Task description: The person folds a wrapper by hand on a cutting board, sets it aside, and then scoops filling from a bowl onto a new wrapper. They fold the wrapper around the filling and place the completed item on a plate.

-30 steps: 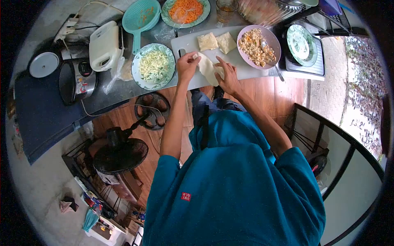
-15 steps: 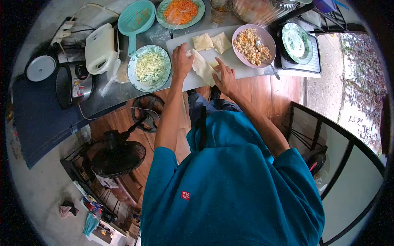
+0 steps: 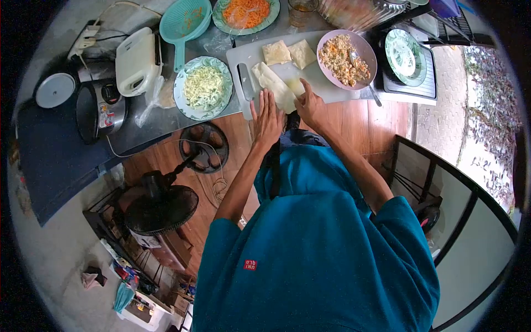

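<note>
A long folded pale wrapper (image 3: 272, 84) lies slantwise on the white cutting board (image 3: 251, 56). My left hand (image 3: 267, 119) has its fingers stretched out at the lower left edge of the wrapper. Near the wrapper's lower right end is my right hand (image 3: 311, 105), its index finger pointing up the board and the other fingers curled; whether it grips the wrapper edge is too small to tell. Two square folded parcels (image 3: 276, 53) (image 3: 302, 54) rest at the top of the board. On the board's right is a pink bowl (image 3: 369, 54) of chopped filling with a spoon.
Left of the board stands a plate (image 3: 178, 98) of shredded cabbage. Behind are a plate (image 3: 220, 23) of shredded carrot, a green strainer (image 3: 180, 52) and a glass (image 3: 298, 15). A white appliance (image 3: 135, 62) is further left; a green-patterned plate (image 3: 403, 58) is at right.
My left hand has moved down and right from the wrapper's upper left end to its lower edge. My right hand has shifted slightly right. The wrapper's upper end now lies flat and narrower.
</note>
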The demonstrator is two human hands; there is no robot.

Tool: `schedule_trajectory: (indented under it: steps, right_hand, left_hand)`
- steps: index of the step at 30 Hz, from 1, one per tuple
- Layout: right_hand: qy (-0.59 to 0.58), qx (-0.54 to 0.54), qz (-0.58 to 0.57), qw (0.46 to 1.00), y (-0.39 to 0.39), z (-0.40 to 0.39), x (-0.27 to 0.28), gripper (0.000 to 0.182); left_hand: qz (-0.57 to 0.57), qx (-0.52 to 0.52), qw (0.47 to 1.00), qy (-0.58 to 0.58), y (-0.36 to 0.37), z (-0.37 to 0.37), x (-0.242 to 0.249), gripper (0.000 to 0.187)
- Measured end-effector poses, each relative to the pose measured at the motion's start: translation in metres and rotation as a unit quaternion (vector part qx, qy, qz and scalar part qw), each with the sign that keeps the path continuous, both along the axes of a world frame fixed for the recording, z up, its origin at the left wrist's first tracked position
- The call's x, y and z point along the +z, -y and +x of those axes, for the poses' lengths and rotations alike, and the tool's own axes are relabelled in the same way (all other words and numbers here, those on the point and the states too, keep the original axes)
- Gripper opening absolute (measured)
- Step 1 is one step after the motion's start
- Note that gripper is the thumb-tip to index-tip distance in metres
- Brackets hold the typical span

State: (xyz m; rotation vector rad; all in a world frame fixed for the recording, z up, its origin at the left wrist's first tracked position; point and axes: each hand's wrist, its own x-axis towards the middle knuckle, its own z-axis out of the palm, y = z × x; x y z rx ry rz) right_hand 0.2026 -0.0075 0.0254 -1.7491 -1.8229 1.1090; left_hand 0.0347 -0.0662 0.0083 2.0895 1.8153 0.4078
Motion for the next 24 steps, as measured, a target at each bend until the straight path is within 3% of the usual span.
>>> schedule_trajectory:
  steps: [5,8,13,24]
  right_hand:
    - [0.022,0.030,-0.017,0.999,-0.009,-0.001,0.014,0.061]
    - [-0.058,0.012,-0.030,0.998,-0.012,0.002,0.010,0.063]
    - [-0.144,-0.008,-0.079,0.986,-0.020,0.008,0.002,0.066]
    - [-0.185,0.016,-0.069,0.980,-0.023,0.012,-0.006,0.061]
  left_hand:
    - [0.024,-0.007,1.000,0.003,0.005,-0.004,0.004,0.060]
    - [0.011,-0.047,0.999,0.024,0.005,-0.005,0.011,0.060]
    - [0.093,-0.038,0.992,0.073,-0.003,-0.003,0.003,0.043]
    - [0.161,-0.025,0.982,0.094,-0.011,-0.003,0.003,0.020]
